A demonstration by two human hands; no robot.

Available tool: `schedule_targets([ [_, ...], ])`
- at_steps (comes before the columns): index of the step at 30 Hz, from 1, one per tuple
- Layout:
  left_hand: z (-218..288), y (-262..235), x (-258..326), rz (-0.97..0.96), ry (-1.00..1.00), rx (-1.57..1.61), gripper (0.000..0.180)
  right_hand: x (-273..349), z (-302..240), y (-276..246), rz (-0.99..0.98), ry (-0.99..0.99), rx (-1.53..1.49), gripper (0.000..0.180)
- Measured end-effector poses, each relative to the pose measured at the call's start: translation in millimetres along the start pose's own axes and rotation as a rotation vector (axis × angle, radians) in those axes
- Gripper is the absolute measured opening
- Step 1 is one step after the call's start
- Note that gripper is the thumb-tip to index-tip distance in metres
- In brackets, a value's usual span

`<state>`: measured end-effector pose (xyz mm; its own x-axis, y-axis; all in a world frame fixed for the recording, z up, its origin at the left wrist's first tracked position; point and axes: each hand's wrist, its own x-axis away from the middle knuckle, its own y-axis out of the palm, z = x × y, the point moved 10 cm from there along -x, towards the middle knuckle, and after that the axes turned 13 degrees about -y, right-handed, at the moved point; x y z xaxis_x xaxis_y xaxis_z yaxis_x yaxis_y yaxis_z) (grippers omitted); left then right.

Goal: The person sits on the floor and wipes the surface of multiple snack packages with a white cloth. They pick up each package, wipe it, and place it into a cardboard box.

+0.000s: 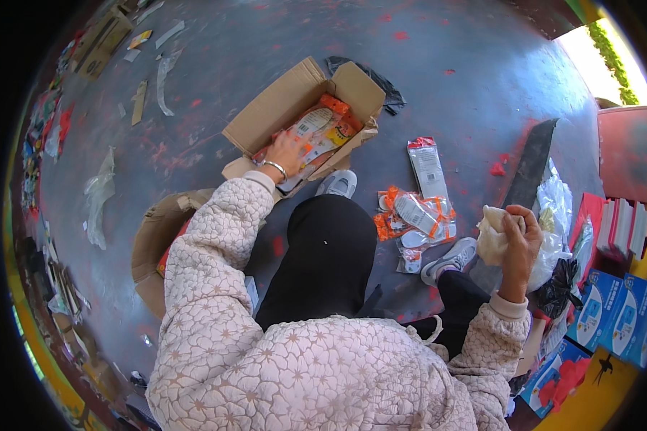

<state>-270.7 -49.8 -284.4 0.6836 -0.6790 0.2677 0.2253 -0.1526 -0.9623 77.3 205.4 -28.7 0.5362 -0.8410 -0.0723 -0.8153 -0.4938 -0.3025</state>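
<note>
Brown cardboard forms an open box holding flat orange-and-white plastic packets; the left hand rests on them by the near edge, whether pinching cannot be told. The right hand pinches a crumpled cream cloth-like piece; handling packets by their edges would likely prevent creasing.

No lettering is legible. A white printed label stands on an orange packet at upper centre; blurred print also marks the blue boxes at lower right.
</note>
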Motion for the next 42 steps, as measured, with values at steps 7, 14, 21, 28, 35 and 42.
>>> schedule_targets([
  [7, -7.8, 44.2, 12.6, -0.176, -0.113, -0.05, 0.062, 2.3, 1.8, 5.4, -0.043, -0.007, 0.011, 0.011],
  [14, -6.3, 82.0, -30.8, -0.136, 0.036, -0.159, 0.054, 9.1, -5.1, -2.6, -0.024, -0.021, 0.096, 0.011],
  [21, -77.6, 67.9, -66.8, -0.185, -0.032, 0.923, 0.042, -13.2, 12.7, -37.4, 0.082, -0.103, 0.135, 0.015],
  [28, -18.2, -99.1, -59.7, -0.304, -0.298, 0.911, 0.032, -39.5, 62.5, -56.7, 0.05, 0.002, 0.23, 0.023],
  [35, 240.9, -328.6, 138.5, 0.203, 0.548, 0.663, 0.035, -15.9, 160.1, -0.5, -0.354, 0.083, 0.944, 0.02],
  [42, 296.0, -189.1, 147.5, -0.089, 0.54, 0.078, 0.046, 43.0, 254.5, 72.2, -0.55, -0.148, 1.089, 0.014],
])
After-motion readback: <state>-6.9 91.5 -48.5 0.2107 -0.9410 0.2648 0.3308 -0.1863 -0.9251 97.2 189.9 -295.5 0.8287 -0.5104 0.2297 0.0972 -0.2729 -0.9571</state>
